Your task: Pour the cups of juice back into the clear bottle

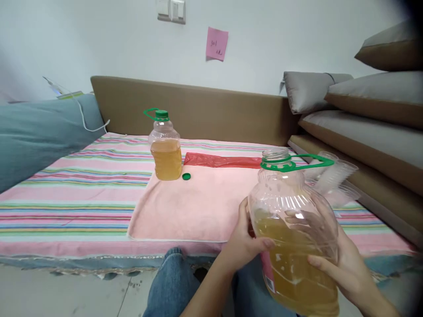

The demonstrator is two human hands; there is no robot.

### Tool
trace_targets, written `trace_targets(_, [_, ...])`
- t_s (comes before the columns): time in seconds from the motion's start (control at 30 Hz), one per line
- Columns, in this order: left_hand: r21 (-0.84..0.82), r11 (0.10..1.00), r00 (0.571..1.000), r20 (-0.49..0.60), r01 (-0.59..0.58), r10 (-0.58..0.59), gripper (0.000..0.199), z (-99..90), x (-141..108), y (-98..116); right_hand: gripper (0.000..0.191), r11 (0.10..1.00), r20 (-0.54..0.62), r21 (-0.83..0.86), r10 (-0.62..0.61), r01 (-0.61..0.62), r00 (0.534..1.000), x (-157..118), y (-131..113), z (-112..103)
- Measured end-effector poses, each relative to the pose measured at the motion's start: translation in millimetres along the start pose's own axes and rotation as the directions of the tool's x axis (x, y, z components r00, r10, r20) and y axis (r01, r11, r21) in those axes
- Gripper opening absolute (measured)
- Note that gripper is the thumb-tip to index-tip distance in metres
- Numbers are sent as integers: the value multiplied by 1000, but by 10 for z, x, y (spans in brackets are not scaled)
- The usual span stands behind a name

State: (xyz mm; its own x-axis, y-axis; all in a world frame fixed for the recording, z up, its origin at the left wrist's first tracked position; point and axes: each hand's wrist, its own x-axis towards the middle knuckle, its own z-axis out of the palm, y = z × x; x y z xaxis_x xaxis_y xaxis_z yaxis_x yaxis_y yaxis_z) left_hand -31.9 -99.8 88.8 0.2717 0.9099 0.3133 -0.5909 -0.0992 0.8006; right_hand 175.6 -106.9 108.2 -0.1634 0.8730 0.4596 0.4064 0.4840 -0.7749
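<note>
A large clear bottle (297,246), part full of yellowish liquid, is held in front of me at the lower right. Its mouth is uncapped, with a green ring handle (310,162) round the neck pointing right. My left hand (249,242) grips its left side, thumb on the front. My right hand (340,255) wraps its right side; some of its fingers show through the plastic. A second bottle (167,158), with a green cap and similar liquid, stands upright on the bed at left centre. Beside its base lies a loose green cap (186,176).
A pink towel (185,211) lies on the striped bed cover (82,198), with a red plastic strip (221,160) along its far edge. Clear plastic cups (335,176) sit behind the held bottle, near stacked cushions (370,132). A blue-grey cushion (42,136) is left.
</note>
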Motion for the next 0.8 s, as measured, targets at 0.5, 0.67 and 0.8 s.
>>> trace_targets(0.5, [486, 814, 409, -704, -319, 581, 71, -378, -199, 345, 113, 801, -159, 538, -208, 262, 965, 1118, -261, 1721])
trace_targets(0.67, [576, 811, 319, -753, -102, 575, 84, -372, -356, 309, 106, 705, -141, 651, -251, 281, 958, 1349, -277, 2404])
trace_targets(0.8, [603, 794, 332, -735, -78, 591, 89, -429, -338, 192, 110, 657, -87, 702, -303, 274, 949, 1429, -287, 2822])
